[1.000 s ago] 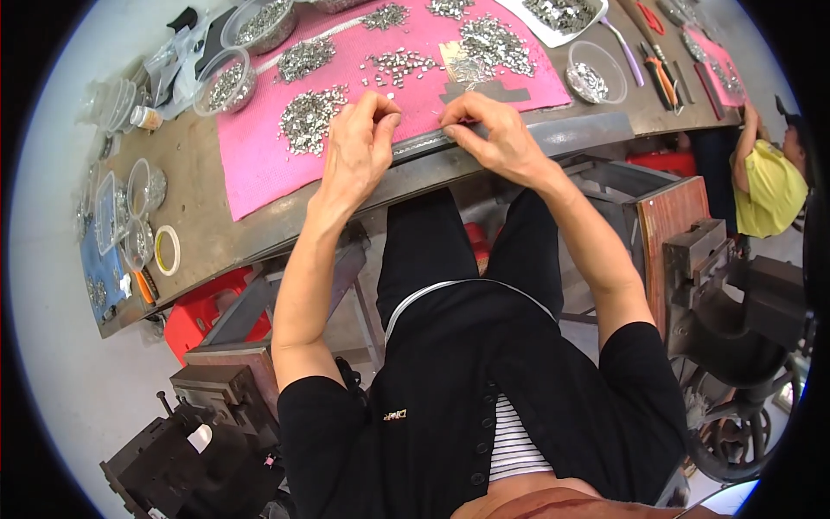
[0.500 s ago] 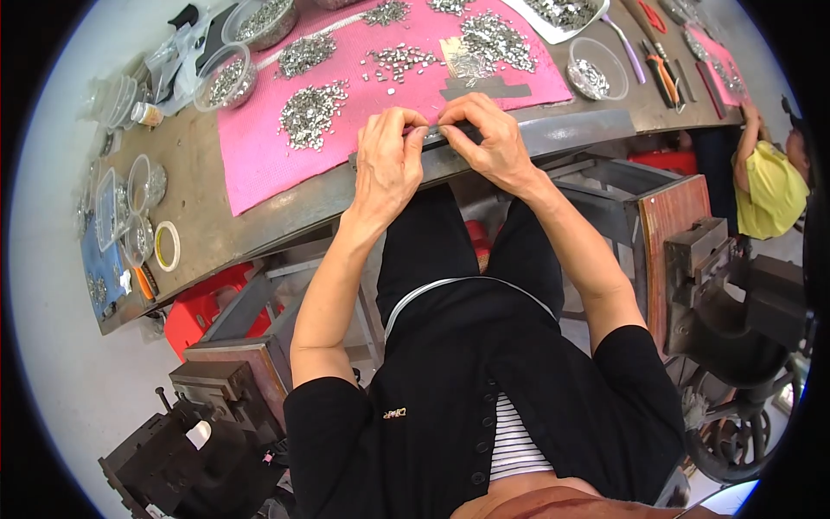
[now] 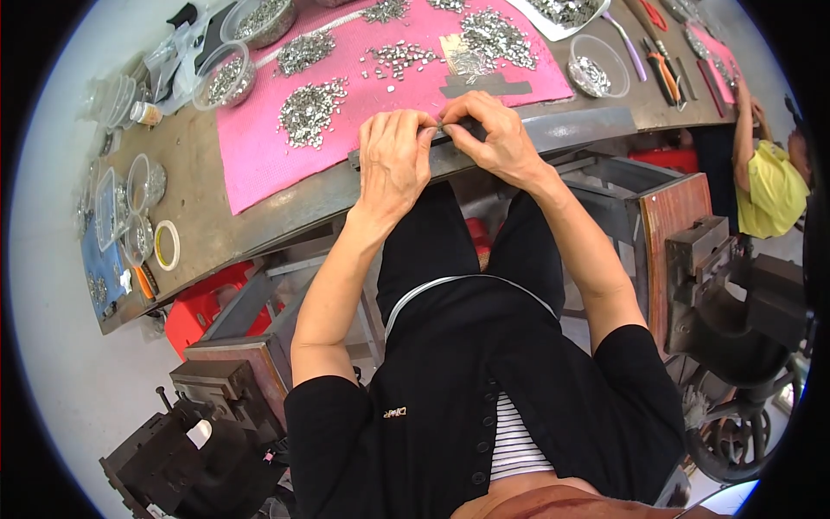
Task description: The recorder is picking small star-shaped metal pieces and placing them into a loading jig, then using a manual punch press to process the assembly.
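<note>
Both hands meet at the front edge of the workbench (image 3: pixel 203 227), fingertips almost touching. My left hand (image 3: pixel 394 160) is closed in a pinch, its thumb against the forefinger. Facing it, my right hand (image 3: pixel 494 143) pinches as well. Whatever lies between the fingertips is too small and too covered to name. Beneath the fingers runs a dark metal strip (image 3: pixel 571 128) along the bench edge. Just beyond the hands, a pink mat (image 3: pixel 251 164) carries several heaps of small silvery metal pieces (image 3: pixel 309 114) and a flat grey bar (image 3: pixel 486 87).
Clear tubs of metal parts (image 3: pixel 226 78) stand at the left; another tub (image 3: pixel 596 67) is at the right, near orange-handled pliers (image 3: pixel 664 78). A tape roll (image 3: pixel 167 246) lies left. Vises (image 3: pixel 220 394) flank me below. A person in yellow (image 3: pixel 772 190) works far right.
My left hand has shifted slightly right, and the fingertips of both hands have come closer together. At far right, the other person's arms have moved.
</note>
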Action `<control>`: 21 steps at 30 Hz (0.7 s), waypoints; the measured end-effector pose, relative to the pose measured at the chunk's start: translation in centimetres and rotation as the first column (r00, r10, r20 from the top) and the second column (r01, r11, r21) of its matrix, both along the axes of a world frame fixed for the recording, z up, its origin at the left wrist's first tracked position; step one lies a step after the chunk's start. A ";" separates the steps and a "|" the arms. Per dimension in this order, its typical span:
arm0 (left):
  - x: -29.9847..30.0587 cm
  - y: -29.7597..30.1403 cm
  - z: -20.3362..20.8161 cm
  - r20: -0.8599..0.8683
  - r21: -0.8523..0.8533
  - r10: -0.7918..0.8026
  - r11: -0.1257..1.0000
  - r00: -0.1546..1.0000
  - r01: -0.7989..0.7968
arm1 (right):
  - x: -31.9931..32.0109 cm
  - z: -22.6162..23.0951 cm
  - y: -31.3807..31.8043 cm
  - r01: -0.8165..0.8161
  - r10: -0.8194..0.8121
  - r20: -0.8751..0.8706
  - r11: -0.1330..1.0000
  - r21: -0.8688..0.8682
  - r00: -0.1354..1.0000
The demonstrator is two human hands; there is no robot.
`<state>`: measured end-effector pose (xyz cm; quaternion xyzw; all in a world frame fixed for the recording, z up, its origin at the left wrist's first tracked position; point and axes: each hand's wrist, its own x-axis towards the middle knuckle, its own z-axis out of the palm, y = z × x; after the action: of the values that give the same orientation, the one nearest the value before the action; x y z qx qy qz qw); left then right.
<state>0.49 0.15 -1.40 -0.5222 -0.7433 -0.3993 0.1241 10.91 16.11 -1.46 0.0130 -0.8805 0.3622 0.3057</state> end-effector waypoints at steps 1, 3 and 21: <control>0.0 0.0 0.0 -0.026 0.004 0.005 1.000 1.000 -0.005 | 0.0 0.0 0.0 0.001 -0.001 0.001 1.000 0.000 1.000; 0.3 0.1 0.3 -0.052 -0.014 0.011 1.000 0.999 -0.012 | 0.1 -0.1 0.0 0.008 -0.006 0.028 0.997 -0.071 1.000; -2.2 -0.6 1.4 -0.044 0.002 0.062 0.998 0.997 -0.062 | 0.5 2.4 -0.2 -0.011 0.005 0.014 0.873 0.487 1.000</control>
<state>-1.71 -0.49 0.00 -0.5076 -0.7559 -0.3841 0.1528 11.39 15.91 0.94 0.0908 -0.9451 0.1303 0.2857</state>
